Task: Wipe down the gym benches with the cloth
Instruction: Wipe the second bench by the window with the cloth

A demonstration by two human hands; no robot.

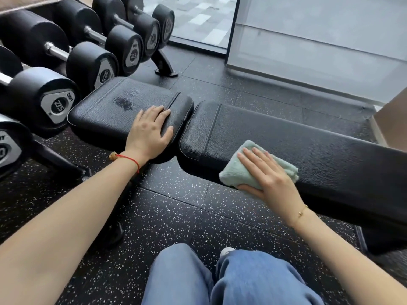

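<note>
A black leather gym bench runs across the middle, made of a short seat pad (pixel 110 111) on the left and a long back pad (pixel 297 139) on the right. A damp patch darkens the seat pad's top. My left hand (pixel 149 130) rests flat on the seat pad's near right corner, fingers straight. A folded pale green cloth (pixel 240 170) lies on the near edge of the long pad. My right hand (pixel 268 175) presses down on the cloth with straight, spread fingers, thumb under its near edge.
A rack of black dumbbells (pixel 55 102) stands close against the seat pad on the left. The speckled rubber floor (pixel 176 205) lies below, with my knees in blue jeans (pixel 220 278) at the bottom. A glass wall (pixel 319 40) stands behind the bench.
</note>
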